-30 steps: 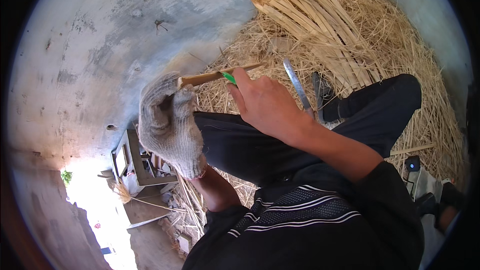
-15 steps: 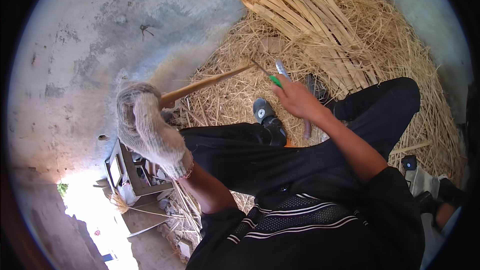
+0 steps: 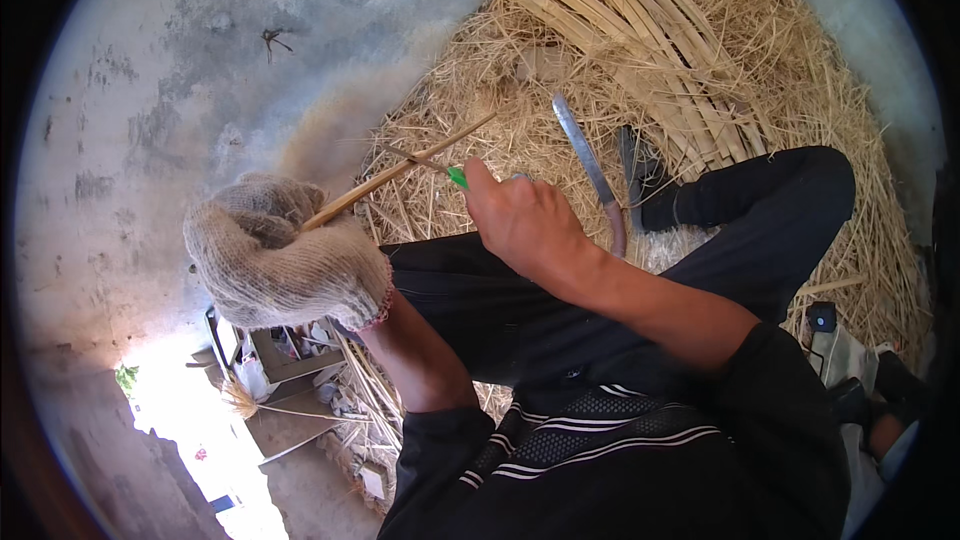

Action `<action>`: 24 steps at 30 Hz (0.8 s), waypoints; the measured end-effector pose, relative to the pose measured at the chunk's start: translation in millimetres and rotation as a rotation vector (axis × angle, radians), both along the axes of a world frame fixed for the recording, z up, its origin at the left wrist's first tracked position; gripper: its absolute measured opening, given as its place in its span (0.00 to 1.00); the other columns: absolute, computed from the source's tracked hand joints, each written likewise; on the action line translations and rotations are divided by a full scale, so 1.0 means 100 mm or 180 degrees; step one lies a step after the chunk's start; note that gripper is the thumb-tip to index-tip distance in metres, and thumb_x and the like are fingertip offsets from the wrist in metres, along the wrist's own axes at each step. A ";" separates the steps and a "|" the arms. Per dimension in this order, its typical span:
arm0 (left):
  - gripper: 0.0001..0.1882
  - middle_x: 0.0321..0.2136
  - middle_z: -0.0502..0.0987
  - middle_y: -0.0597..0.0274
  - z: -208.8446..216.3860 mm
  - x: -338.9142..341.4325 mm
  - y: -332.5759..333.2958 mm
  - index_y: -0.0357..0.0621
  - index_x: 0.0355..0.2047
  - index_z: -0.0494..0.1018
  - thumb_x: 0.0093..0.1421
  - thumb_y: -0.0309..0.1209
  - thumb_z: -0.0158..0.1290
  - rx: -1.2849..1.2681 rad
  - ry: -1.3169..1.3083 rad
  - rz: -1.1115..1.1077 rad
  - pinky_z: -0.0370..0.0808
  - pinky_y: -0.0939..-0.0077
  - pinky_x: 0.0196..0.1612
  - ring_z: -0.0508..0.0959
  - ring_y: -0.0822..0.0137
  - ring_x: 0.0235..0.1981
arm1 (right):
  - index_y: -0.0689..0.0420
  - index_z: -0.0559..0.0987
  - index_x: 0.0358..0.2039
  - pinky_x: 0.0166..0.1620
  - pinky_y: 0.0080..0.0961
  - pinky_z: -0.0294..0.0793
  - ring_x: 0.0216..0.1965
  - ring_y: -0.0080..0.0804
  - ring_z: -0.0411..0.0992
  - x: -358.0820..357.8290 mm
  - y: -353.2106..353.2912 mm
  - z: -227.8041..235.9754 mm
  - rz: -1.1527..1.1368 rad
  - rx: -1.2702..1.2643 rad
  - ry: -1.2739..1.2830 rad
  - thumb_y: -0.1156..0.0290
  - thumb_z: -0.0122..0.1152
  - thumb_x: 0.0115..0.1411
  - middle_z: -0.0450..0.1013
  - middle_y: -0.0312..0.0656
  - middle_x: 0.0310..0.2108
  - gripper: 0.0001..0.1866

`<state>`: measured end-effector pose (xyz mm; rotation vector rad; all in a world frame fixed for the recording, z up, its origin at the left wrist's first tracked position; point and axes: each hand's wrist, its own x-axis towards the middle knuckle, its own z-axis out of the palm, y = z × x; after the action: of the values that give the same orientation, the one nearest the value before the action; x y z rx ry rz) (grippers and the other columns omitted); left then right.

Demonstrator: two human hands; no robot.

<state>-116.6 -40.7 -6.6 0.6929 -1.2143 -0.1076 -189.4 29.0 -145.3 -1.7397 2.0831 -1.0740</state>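
Left wall [image 3: 200, 90] big, grey-blue, patchy, dirty. Right wall [image 3: 850, 15] pale, far side. Straw floor [image 3: 425, 75], yellow and messy, far and right. Open box [image 3: 302, 368], odd bits [image 3: 316, 336] inside, near left. Bright white light [image 3: 195, 420] beside box.

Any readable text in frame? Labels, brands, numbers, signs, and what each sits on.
No readable text.
Small black box, far right: tiny pale mark, too small to tell if it's lettering.
Black shirt: white stripes and patterned band, no lettering visible.
Green-handled knife, wooden strip: no markings visible.
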 end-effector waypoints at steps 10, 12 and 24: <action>0.22 0.12 0.67 0.68 0.15 0.00 -0.05 0.46 0.14 0.63 0.64 0.37 0.54 0.0197 0.0761 -0.0224 0.60 0.80 0.13 0.64 0.76 0.10 | 0.55 0.69 0.44 0.18 0.31 0.66 0.16 0.37 0.68 -0.35 -0.43 -0.05 0.1560 -0.0668 -0.1322 0.61 0.49 0.68 0.69 0.47 0.21 0.11; 0.23 0.15 0.69 0.67 0.25 0.18 0.01 0.47 0.17 0.63 0.67 0.42 0.53 0.0057 0.0372 -0.0577 0.62 0.81 0.14 0.65 0.77 0.11 | 0.56 0.70 0.44 0.22 0.31 0.66 0.18 0.36 0.65 -0.46 -0.13 0.37 0.1722 0.0785 -0.2658 0.60 0.48 0.69 0.68 0.44 0.23 0.13; 0.21 0.16 0.68 0.68 1.08 -0.49 0.22 0.48 0.18 0.62 0.67 0.41 0.49 -0.0284 0.0901 -0.0565 0.65 0.78 0.14 0.66 0.77 0.12 | 0.59 0.69 0.48 0.32 0.47 0.71 0.28 0.61 0.74 -0.54 0.61 0.48 0.1022 -0.0833 -0.2173 0.60 0.48 0.69 0.73 0.59 0.24 0.16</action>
<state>-165.5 -19.1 101.6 0.4729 -0.9996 -0.2880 -243.1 90.1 -97.2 -1.4437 1.2546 -1.5950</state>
